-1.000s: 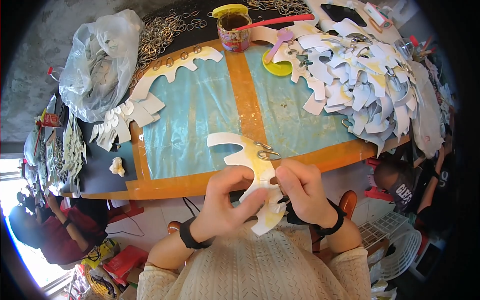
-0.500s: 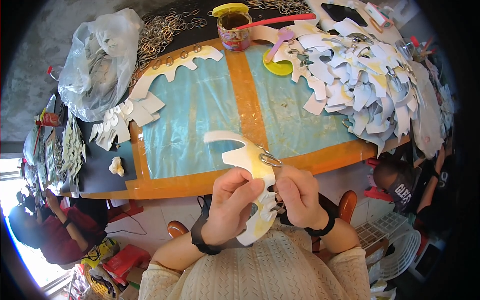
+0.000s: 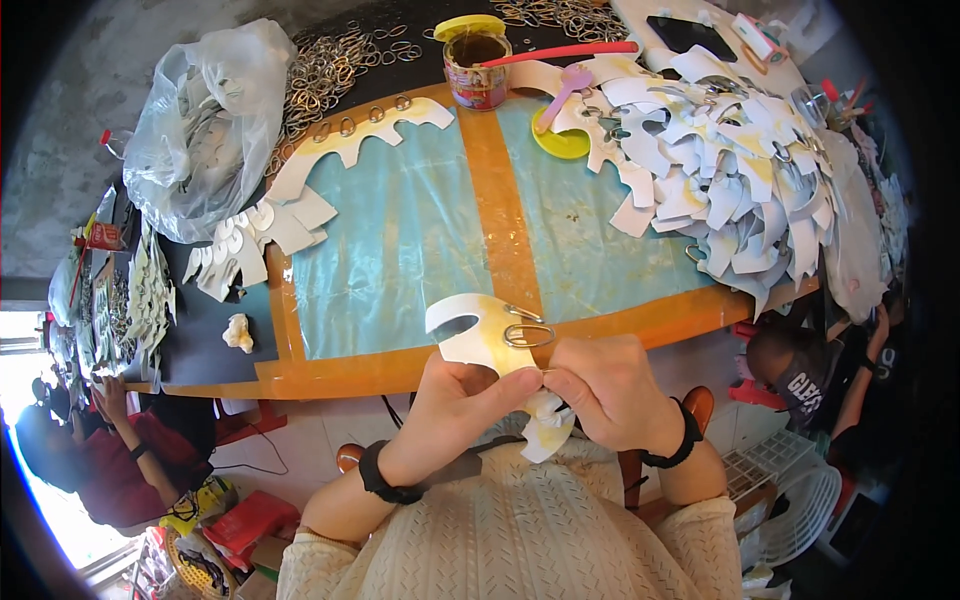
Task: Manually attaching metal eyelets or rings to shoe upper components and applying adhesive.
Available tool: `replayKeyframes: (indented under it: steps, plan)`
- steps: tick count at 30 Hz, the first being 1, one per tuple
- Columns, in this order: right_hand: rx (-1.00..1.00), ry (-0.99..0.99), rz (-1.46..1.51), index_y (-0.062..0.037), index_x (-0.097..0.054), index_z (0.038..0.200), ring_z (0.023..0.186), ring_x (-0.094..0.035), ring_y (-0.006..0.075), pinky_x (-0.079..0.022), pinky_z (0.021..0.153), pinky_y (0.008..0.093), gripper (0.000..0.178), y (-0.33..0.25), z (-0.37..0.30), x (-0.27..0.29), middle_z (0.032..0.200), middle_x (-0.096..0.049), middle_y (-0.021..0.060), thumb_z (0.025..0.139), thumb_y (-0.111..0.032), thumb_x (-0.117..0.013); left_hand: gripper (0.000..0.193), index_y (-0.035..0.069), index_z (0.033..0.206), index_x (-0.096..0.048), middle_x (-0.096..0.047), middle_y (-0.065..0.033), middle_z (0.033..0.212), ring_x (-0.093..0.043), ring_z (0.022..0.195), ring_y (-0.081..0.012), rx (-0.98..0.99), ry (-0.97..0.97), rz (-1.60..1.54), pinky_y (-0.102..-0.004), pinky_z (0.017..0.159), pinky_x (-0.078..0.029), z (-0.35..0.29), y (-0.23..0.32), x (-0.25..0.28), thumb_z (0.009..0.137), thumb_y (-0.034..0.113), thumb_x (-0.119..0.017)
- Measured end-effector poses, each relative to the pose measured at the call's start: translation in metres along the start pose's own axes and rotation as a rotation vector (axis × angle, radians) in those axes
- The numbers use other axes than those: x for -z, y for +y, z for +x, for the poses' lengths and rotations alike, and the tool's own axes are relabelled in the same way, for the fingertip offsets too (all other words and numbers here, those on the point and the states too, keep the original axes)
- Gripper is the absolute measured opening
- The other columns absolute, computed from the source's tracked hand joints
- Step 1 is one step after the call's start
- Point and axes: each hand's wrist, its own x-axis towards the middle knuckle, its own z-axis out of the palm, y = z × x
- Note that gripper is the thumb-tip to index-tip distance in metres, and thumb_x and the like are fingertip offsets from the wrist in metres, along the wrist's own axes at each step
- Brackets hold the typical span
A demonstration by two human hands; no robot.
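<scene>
Between my two hands, over the table's near edge, is a curved white strip [image 3: 474, 345] with a scalloped edge and yellowish glue along it. Two oval metal rings [image 3: 528, 335] sit on its upper part. My left hand [image 3: 450, 410] is closed round the strip from the left, thumb on top. My right hand [image 3: 615, 395] pinches the strip's right edge, thumb tip close to the left thumb; fingers partly hide what lies there. Below the thumbs, the strip's lower end [image 3: 548, 437] hangs bent toward my lap.
A glue tin [image 3: 477, 78] with a red stick stands at the back, near a yellow lid [image 3: 562, 143] with a pink spoon. Glued white pieces [image 3: 740, 170] pile up right. Metal rings [image 3: 325, 80] and a plastic bag [image 3: 210, 130] lie back left. Two other people sit beside the table.
The strip has turned and its upper end has dropped toward me. My thumbs have come closer together, and the left hand has shifted slightly right.
</scene>
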Motion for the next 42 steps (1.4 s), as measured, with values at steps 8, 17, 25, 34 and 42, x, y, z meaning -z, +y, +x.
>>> replayKeyframes:
  steps: [8, 17, 25, 34, 42]
  plan:
    - [0.061, 0.108, 0.033, -0.0064, -0.053, 0.072, 0.051, -0.049, 0.0308, -0.038, 0.046, 0.0362, 0.02, 0.001, -0.001, -0.01, 0.06, -0.048, 0.0109, 0.087, -0.018, -0.058, 0.02, 0.001, 0.105, -0.055, -0.062, -0.0032, 0.094, -0.059, 0.085, -0.0093, -0.135, 0.053, -0.148, -0.0232, 0.071, -0.049, 0.001, -0.009, -0.003, 0.087, 0.005, -0.063]
    - [-0.01, 0.101, -0.083, -0.0046, -0.05, 0.077, 0.054, -0.052, 0.0358, -0.039, 0.047, 0.0392, 0.016, -0.008, 0.031, 0.002, 0.065, -0.051, 0.0163, 0.086, -0.015, -0.059, 0.03, 0.0, 0.113, -0.056, -0.064, -0.0041, 0.099, -0.058, 0.09, -0.0102, -0.262, -0.031, 0.31, -0.0261, 0.078, -0.048, 0.026, 0.027, 0.019, 0.087, 0.011, -0.065]
    - [-0.193, -0.117, -0.153, -0.0033, -0.05, 0.084, 0.065, -0.055, 0.0432, -0.042, 0.056, 0.0505, 0.022, 0.034, 0.056, -0.006, 0.069, -0.058, 0.021, 0.091, -0.024, -0.051, 0.057, -0.001, 0.129, -0.045, -0.063, -0.0095, 0.111, -0.062, 0.087, -0.0124, 0.146, -0.206, 0.864, -0.0272, 0.078, -0.049, 0.004, 0.056, 0.061, 0.081, 0.015, -0.071]
    - [-0.323, 0.027, -0.484, -0.0048, -0.055, 0.108, 0.06, -0.061, 0.0312, -0.047, 0.056, 0.0381, 0.03, 0.022, 0.083, 0.05, 0.077, -0.063, 0.0158, 0.088, -0.027, -0.057, 0.033, 0.002, 0.117, -0.057, -0.064, -0.012, 0.104, -0.062, 0.091, -0.0199, -0.539, 0.004, 1.275, -0.0306, 0.08, -0.049, 0.084, 0.162, 0.066, 0.086, 0.013, -0.06]
    - [-0.2, 0.268, 0.12, -0.0043, -0.042, 0.127, 0.059, -0.057, 0.0114, -0.046, 0.057, 0.0287, 0.048, 0.033, 0.133, 0.065, 0.086, -0.06, 0.0062, 0.083, -0.011, -0.061, 0.039, 0.007, 0.118, -0.056, -0.058, -0.0135, 0.117, -0.054, 0.109, -0.0311, -0.981, 0.15, 1.61, -0.0387, 0.095, -0.042, 0.205, 0.167, 0.062, 0.079, 0.003, -0.057]
